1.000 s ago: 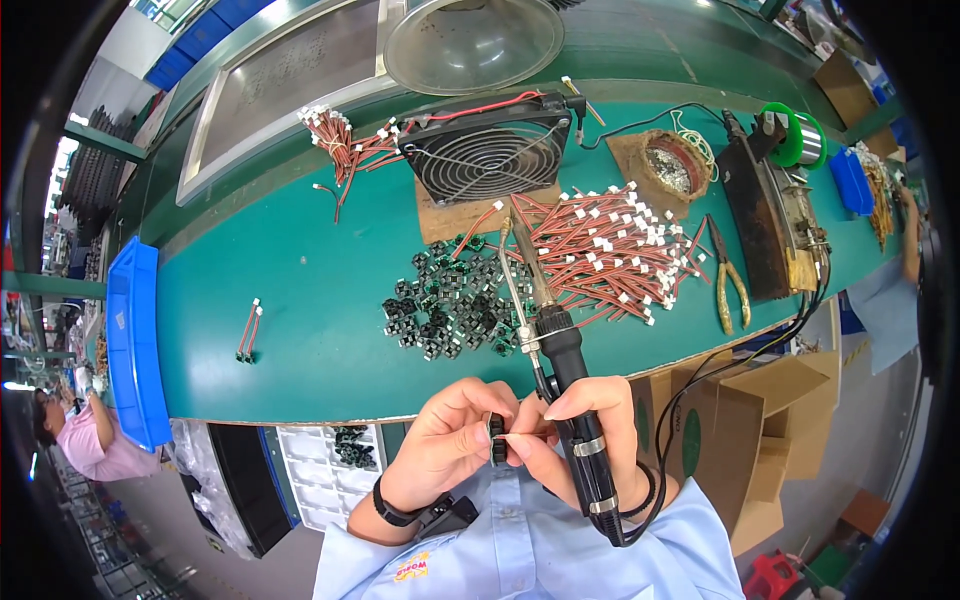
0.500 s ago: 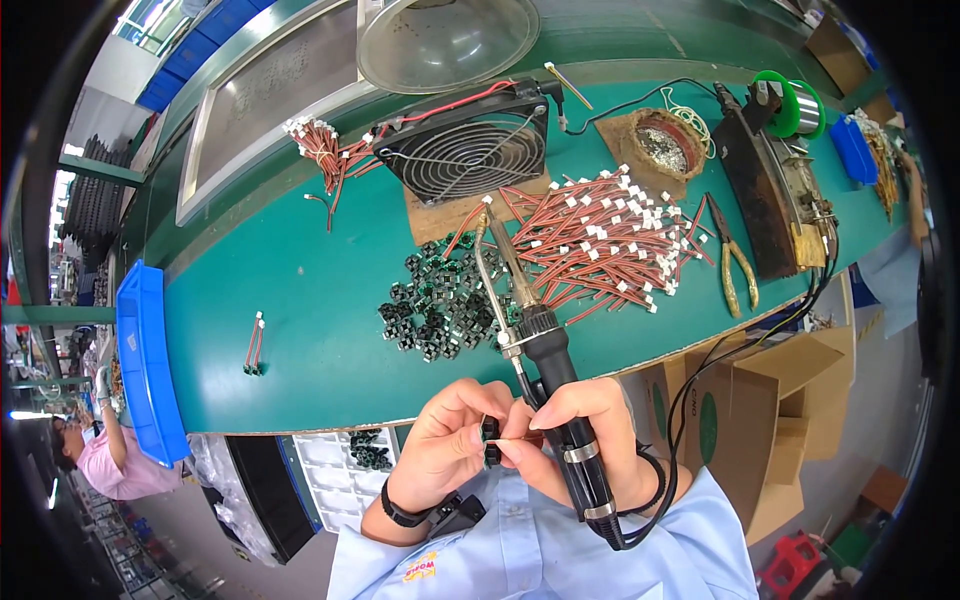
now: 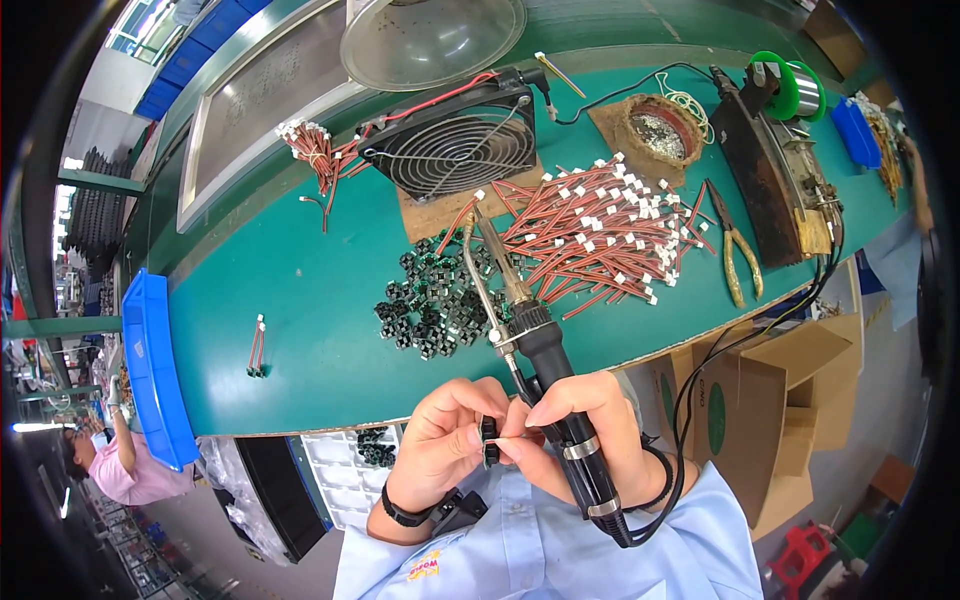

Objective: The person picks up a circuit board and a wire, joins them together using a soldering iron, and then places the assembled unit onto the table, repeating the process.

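Note:
In front of my chest, my left hand [image 3: 448,432] pinches a small black component with a green board [image 3: 489,440] between thumb and fingers. My right hand [image 3: 590,430] has a black soldering iron with a solder-feed tube [image 3: 543,350] in its grip, tip pointing up and away over the bench. The right thumb and fingertip also meet at the component's right side; what lies between them is too small to make out. Beyond the hands is a pile of the same black-and-green components [image 3: 430,300]. Red-and-black wire leads with white connectors [image 3: 600,230] lie heaped to its right.
A fan [image 3: 455,150] stands at the back, beside a round tray of solder scraps [image 3: 660,135]. To the right lie pliers [image 3: 738,250] and a solder spool [image 3: 795,92] on its feeder. A blue bin [image 3: 158,370] bounds the left; cardboard boxes [image 3: 760,420] stand right, below the bench.
The view has shifted slightly, so the bench things sit a little differently in it. Both hands keep their holds on the component and the soldering iron.

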Demonstrator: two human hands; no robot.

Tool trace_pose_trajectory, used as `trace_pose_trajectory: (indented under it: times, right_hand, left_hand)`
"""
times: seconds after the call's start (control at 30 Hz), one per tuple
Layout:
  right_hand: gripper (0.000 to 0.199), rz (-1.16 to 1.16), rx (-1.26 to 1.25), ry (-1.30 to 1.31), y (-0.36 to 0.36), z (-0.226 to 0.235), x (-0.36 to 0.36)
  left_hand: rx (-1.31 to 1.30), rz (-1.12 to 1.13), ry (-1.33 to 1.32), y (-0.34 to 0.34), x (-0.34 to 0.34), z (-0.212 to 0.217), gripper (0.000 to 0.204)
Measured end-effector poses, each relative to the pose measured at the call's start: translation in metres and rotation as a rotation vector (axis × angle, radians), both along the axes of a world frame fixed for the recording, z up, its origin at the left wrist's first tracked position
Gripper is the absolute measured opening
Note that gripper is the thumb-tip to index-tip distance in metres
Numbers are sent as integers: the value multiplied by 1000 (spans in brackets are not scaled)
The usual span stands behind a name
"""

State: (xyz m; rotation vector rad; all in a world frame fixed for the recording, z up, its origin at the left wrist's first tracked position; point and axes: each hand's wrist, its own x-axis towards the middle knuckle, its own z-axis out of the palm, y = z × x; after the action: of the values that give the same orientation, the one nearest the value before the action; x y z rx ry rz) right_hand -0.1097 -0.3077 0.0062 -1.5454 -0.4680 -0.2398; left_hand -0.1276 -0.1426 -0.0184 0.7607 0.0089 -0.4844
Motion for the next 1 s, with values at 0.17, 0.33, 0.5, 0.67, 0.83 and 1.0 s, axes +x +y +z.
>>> trace_pose_trajectory:
  times: [0.17,0.33,0.5,0.67,0.83,1.0]
  right_hand:
    - [39,-12,18,17,0,-4,-2]
    - [39,-17,1,9,-2,-1,-1]
    - [38,-10,21,37,-2,-3,-2]
    - [38,-17,20,36,-3,-2,-1]
    - [38,41,106,122,-2,-7,-5]
    - [38,80,114,139,-4,-6,-5]
  left_hand:
    - [15,51,68,-6,1,5,21]
    - [18,97,115,-9,0,8,24]
    - [17,4,22,-4,0,2,18]
    - [31,19,-10,-6,0,2,18]
    - [55,33,-29,-8,0,2,18]
    - [78,43,-52,-8,-1,2,18]
